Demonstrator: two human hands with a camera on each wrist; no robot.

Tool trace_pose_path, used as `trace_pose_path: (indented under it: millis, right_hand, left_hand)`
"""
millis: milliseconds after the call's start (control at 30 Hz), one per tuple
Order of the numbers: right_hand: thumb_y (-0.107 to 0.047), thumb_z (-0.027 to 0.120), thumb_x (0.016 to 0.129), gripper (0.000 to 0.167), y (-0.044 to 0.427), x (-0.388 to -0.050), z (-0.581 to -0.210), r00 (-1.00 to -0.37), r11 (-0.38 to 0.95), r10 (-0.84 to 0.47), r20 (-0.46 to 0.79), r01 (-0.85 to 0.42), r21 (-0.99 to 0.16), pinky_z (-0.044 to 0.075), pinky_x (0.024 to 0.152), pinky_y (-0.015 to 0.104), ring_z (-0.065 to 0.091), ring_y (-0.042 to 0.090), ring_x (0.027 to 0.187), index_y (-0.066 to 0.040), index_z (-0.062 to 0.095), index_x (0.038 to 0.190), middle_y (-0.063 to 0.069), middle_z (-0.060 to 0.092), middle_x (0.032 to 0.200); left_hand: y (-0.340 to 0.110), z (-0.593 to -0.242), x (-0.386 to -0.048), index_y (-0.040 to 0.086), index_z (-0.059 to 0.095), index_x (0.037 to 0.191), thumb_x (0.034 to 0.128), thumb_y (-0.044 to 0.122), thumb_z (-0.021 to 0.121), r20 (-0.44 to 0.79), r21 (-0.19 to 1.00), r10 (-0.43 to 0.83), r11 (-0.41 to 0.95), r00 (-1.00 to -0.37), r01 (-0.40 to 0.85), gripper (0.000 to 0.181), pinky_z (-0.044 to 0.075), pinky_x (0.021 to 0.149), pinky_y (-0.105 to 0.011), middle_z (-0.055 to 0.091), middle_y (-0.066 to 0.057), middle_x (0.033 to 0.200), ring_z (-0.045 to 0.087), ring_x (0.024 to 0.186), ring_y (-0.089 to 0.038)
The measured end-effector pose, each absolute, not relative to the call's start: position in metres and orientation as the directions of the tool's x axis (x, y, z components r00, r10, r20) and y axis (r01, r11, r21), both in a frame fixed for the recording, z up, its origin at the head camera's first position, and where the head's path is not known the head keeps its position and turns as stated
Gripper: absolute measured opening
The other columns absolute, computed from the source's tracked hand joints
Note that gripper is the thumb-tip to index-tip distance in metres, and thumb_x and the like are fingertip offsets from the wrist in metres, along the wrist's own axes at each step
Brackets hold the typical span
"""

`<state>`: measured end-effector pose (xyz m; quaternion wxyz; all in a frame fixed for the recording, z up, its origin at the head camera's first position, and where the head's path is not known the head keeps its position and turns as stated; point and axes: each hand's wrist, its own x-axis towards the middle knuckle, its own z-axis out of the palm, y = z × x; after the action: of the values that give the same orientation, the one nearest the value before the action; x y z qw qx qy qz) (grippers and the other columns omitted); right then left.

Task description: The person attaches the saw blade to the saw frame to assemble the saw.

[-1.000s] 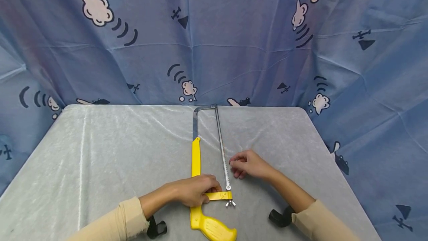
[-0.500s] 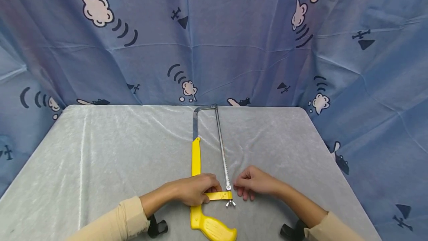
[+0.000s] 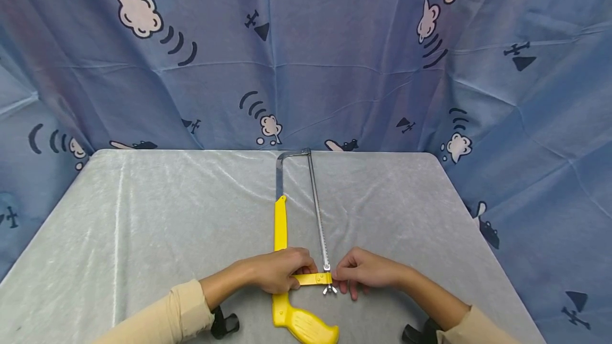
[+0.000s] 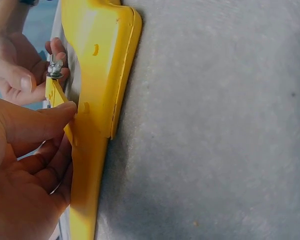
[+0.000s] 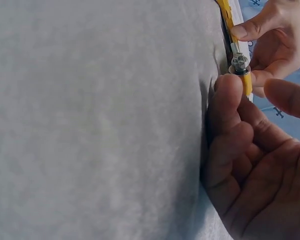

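Note:
A hacksaw with a yellow frame (image 3: pixel 280 224) and yellow handle (image 3: pixel 308 325) lies on the grey cloth, its metal blade (image 3: pixel 317 211) on the right side. My left hand (image 3: pixel 279 271) pinches the yellow crossbar (image 3: pixel 313 279) between thumb and fingers, also visible in the left wrist view (image 4: pixel 30 155). At the crossbar's right end sits a silver wing nut (image 3: pixel 330 290). Just right of it is my right hand (image 3: pixel 368 269), fingers loosely bent beside the bar end; the right wrist view shows thumb and fingers apart, near the wing nut (image 5: pixel 239 62).
A grey velvety cloth (image 3: pixel 191 200) covers the table. Behind it and at the sides hangs a blue curtain (image 3: pixel 334 94) with cartoon planes and clouds. Black straps (image 3: pixel 224 325) are on the wrists.
My right hand has come down and toward me along the blade, from beside its middle to the wing nut end. The left hand and the hacksaw have stayed in place.

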<state>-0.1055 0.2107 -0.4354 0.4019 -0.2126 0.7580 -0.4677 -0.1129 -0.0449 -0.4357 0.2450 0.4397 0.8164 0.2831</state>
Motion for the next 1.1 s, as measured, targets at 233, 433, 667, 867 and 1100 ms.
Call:
trace_pose_path:
  millis: [233, 433, 667, 867, 1100]
  right_hand:
    - [-0.020, 0.055, 0.100, 0.033, 0.2094, -0.1053, -0.4365, -0.574, 0.470, -0.709, -0.409, 0.047, -0.881, 0.036, 0.042, 0.021, 0.055, 0.011, 0.050, 0.002, 0.073, 0.083, 0.014, 0.065, 0.068]
    - [-0.021, 0.056, 0.100, 0.034, 0.2087, -0.1048, -0.4367, -0.562, 0.477, -0.717, -0.412, 0.036, -0.878, 0.034, 0.042, 0.021, 0.055, 0.010, 0.050, 0.002, 0.072, 0.080, 0.014, 0.065, 0.067]
    - [-0.022, 0.056, 0.099, 0.036, 0.2074, -0.1032, -0.4344, -0.552, 0.464, -0.723, -0.415, 0.058, -0.884, 0.033, 0.042, 0.021, 0.054, 0.008, 0.050, 0.004, 0.072, 0.080, 0.014, 0.065, 0.065]
    - [-0.021, 0.057, 0.099, 0.034, 0.2062, -0.1022, -0.4316, -0.537, 0.460, -0.731, -0.421, 0.068, -0.886, 0.034, 0.044, 0.019, 0.055, 0.007, 0.051, 0.004, 0.073, 0.082, 0.006, 0.065, 0.065]
    - [-0.013, 0.061, 0.095, 0.025, 0.2072, -0.1016, -0.4306, -0.512, 0.427, -0.765, -0.391, 0.053, -0.903, 0.037, 0.046, 0.017, 0.054, 0.008, 0.054, 0.007, 0.073, 0.085, 0.009, 0.065, 0.066]
  left_hand:
    - [-0.0448, -0.4377, -0.1135, 0.013, 0.069, 0.106, 0.0815, -0.008, 0.068, -0.153, 0.679, 0.857, 0.453, -0.492, 0.578, 0.032, 0.043, 0.077, -0.015, 0.052, 0.010, 0.089, 0.050, 0.083, -0.003]
    - [-0.0450, -0.4375, -0.1134, 0.012, 0.069, 0.106, 0.0812, -0.008, 0.068, -0.155, 0.684, 0.855, 0.454, -0.494, 0.572, 0.033, 0.044, 0.077, -0.015, 0.053, 0.010, 0.090, 0.050, 0.084, -0.003]
    - [-0.0450, -0.4366, -0.1134, 0.012, 0.069, 0.107, 0.0812, -0.008, 0.068, -0.161, 0.685, 0.855, 0.456, -0.493, 0.568, 0.033, 0.044, 0.078, -0.015, 0.053, 0.010, 0.091, 0.051, 0.085, -0.003]
    - [-0.0451, -0.4360, -0.1130, 0.012, 0.068, 0.108, 0.0816, -0.008, 0.068, -0.166, 0.687, 0.853, 0.460, -0.495, 0.563, 0.034, 0.044, 0.078, -0.015, 0.054, 0.010, 0.092, 0.051, 0.085, -0.003]
    - [-0.0452, -0.4356, -0.1128, 0.012, 0.069, 0.108, 0.0823, -0.007, 0.069, -0.167, 0.678, 0.849, 0.468, -0.501, 0.567, 0.032, 0.044, 0.078, -0.015, 0.053, 0.010, 0.091, 0.050, 0.084, -0.003]
